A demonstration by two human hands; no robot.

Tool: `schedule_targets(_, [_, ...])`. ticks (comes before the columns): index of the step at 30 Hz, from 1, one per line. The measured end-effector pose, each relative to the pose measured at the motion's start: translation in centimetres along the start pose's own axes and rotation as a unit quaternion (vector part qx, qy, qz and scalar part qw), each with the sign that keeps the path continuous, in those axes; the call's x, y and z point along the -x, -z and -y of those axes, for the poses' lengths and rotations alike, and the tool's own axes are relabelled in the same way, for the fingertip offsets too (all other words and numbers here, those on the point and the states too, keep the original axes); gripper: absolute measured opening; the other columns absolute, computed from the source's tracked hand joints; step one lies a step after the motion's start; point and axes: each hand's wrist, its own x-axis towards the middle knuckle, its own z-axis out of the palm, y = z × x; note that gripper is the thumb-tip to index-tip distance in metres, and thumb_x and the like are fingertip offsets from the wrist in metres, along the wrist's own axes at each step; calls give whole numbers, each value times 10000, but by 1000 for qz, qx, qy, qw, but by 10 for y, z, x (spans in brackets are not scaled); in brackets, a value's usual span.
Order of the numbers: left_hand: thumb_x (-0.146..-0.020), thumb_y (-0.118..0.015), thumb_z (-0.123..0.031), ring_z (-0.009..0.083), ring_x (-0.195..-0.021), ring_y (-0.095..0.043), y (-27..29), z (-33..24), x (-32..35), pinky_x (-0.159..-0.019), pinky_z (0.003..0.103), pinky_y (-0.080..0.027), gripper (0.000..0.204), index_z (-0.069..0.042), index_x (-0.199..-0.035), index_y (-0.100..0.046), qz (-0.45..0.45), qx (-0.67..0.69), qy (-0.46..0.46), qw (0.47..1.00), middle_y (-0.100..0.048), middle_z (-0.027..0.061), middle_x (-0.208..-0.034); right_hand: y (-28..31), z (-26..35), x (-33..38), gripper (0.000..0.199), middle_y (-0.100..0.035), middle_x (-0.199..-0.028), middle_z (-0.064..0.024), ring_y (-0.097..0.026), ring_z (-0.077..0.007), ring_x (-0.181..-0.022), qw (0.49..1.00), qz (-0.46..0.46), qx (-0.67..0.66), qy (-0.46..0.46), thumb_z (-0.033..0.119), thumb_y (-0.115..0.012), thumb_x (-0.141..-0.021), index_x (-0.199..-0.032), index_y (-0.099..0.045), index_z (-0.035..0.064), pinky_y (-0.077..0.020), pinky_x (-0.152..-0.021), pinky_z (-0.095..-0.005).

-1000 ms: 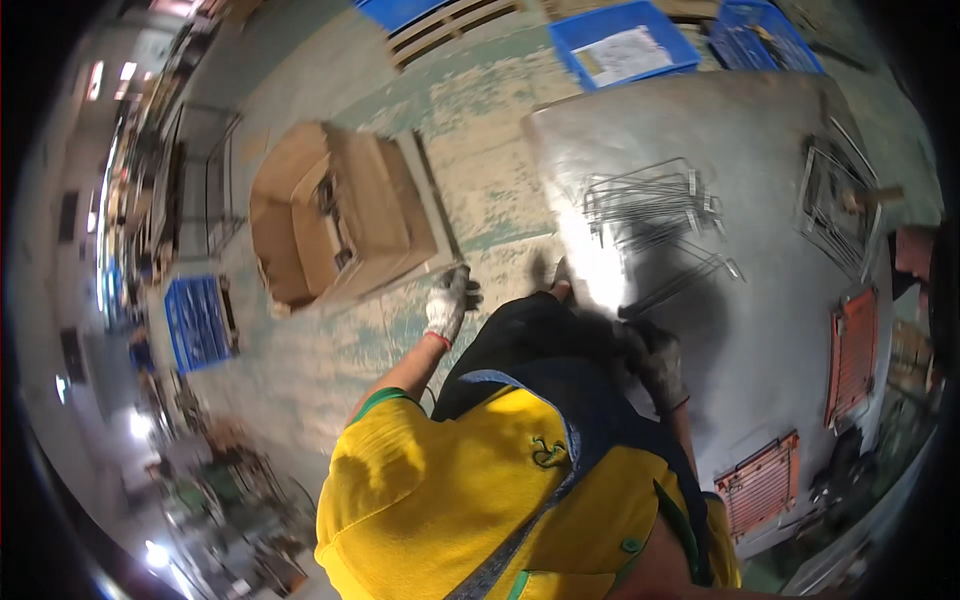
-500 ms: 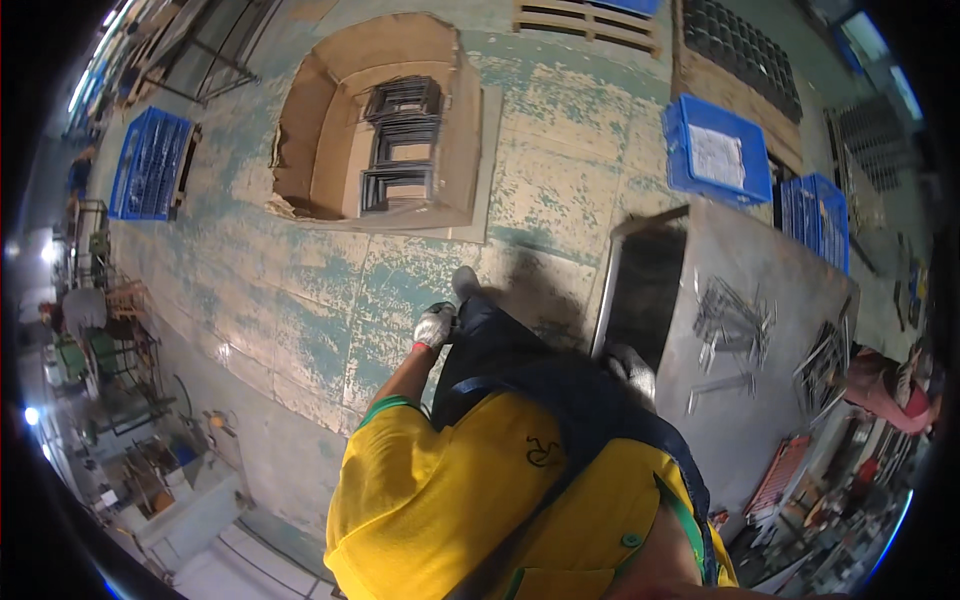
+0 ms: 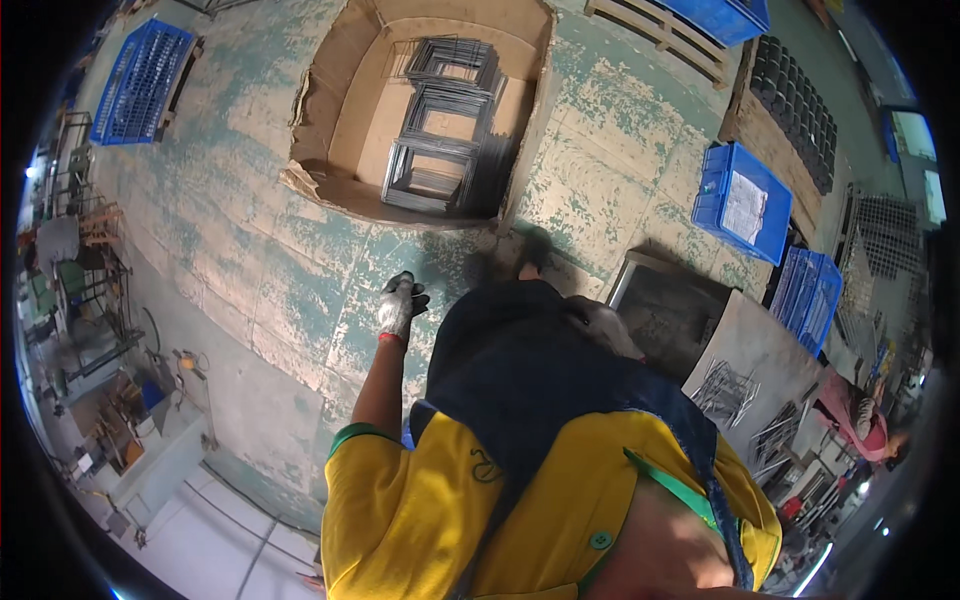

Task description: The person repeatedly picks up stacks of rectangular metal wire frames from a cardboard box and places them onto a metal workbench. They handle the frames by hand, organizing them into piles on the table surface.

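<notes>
My left hand (image 3: 398,305), in a pale glove with dark fingertips, hangs over the floor with its fingers apart and nothing in it. It is nearest to a large open cardboard box (image 3: 325,120) ahead. Inside the box lie several stacks of rectangular metal wire frames (image 3: 437,108), placed in a row. My right hand (image 3: 612,328), also gloved, is beside the dark apron, close to the near end of a grey metal table (image 3: 765,335). Its fingers are blurred and partly hidden, so what it holds, if anything, does not show.
Bent metal rods (image 3: 727,392) lie on the table to the right. Past it stand a blue crate (image 3: 765,240) with a paper inside and another blue crate (image 3: 806,300). A wooden pallet (image 3: 660,35) is at the back. Another person (image 3: 850,415) is at the far right.
I have moved forward, so the cardboard box is nearer and the table has slipped back to the right. My left hand has swung out from beside my leg, and its fingers have spread.
</notes>
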Motion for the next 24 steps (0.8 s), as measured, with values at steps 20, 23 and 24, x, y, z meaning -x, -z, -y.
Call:
schedule_targets(20, [-924, -523, -323, 343, -1126, -585, -103, -136, -264, -946, 431, -474, 456, -151, -1346, -500, 149, -710, -277, 631, -587, 181, -1254, 31, 38, -330, 250, -644, -963, -111, -585, -318, -950, 948, -130, 166, 239, 193, -654, -841, -1076, -672, 110, -474, -842, -444])
schedule_targets(23, [-906, -502, -263, 350, -1150, -574, -106, -102, -358, -972, 446, -464, 460, -127, -1346, -502, 217, -793, -224, 524, -562, 164, -1297, -2, 21, -369, 268, -640, -922, -75, -595, -283, -911, 961, -84, 174, 196, 198, -657, -837, -1093, -674, 119, -490, -808, -422])
schedule_targets(24, [-915, -490, -264, 351, -1155, -570, -105, -91, -378, -974, 452, -463, 450, -116, -1340, -507, 239, -799, -217, 507, -557, 165, -1301, -16, 13, -371, 263, -631, -862, -51, -603, -254, -871, 926, -105, 293, 213, 169, -681, -812, -1071, -687, 127, -500, -782, -410])
